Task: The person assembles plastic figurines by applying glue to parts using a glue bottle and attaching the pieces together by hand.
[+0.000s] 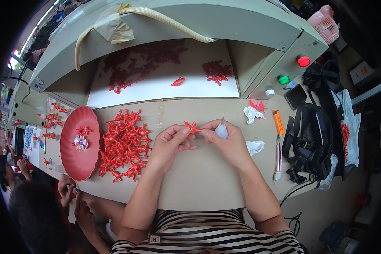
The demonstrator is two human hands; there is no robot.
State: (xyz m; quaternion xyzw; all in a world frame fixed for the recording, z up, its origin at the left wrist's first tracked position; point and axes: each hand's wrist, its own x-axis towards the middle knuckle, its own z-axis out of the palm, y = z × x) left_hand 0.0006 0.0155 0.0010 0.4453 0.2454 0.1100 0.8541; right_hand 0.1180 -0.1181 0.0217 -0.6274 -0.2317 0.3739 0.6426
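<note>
Above the middle of the table my left hand (168, 146) pinches a small red plastic figurine (192, 126) between thumb and fingers. The thumb and fingertips of my right hand (233, 144) meet the figurine's right end. Tucked in that same right hand is a small, pale, translucent squeeze bottle (221, 131), its thin needle tip pointing up and away from me. To the left of my left hand lies a heap of similar red figurines (125, 142). Beside the heap, a red scalloped dish (68, 146) holds a few red and multicoloured pieces.
A grey booth with a white floor (156, 91) holding red figurines stands behind my hands. On the right are crumpled tissues (254, 147), an orange lighter-like item (278, 122), a cutter knife (278, 158) and a black bag (311, 144). A co-worker's hands (70, 190) are at lower left.
</note>
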